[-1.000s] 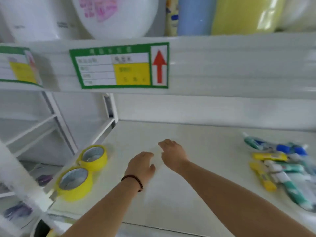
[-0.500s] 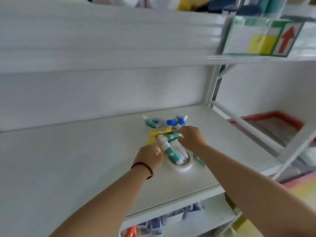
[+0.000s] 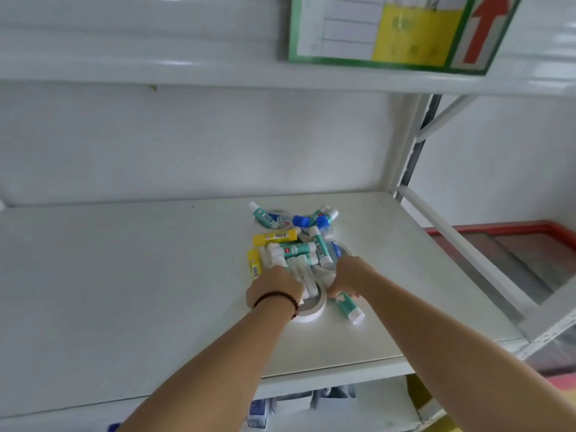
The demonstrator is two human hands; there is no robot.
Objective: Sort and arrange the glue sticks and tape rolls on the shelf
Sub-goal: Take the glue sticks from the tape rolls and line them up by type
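A heap of glue sticks (image 3: pixel 293 249), white-and-green, yellow (image 3: pixel 274 238) and blue-capped (image 3: pixel 300 220), lies on the white shelf (image 3: pixel 124 291), on top of white tape rolls. The nearest tape roll (image 3: pixel 313 310) lies flat with several glue sticks across its hole. My left hand (image 3: pixel 274 288), with a dark bead bracelet on its wrist, sits at the roll's left rim; its fingers are hidden among the sticks. My right hand (image 3: pixel 349 277) is at the roll's right rim, its fingers curled round the top end of a green-and-white glue stick (image 3: pixel 349 307).
The upper shelf's front edge carries a green-framed label (image 3: pixel 399 29) with a red arrow. A white upright and a diagonal brace (image 3: pixel 458 244) close the shelf's right end. Boxes (image 3: pixel 280 410) sit on the shelf below. The shelf's left half is bare.
The view swung right from the yellow tape rolls to the glue stick heap. Both hands came down to the near white tape roll, and the right hand dropped beside the green glue stick.
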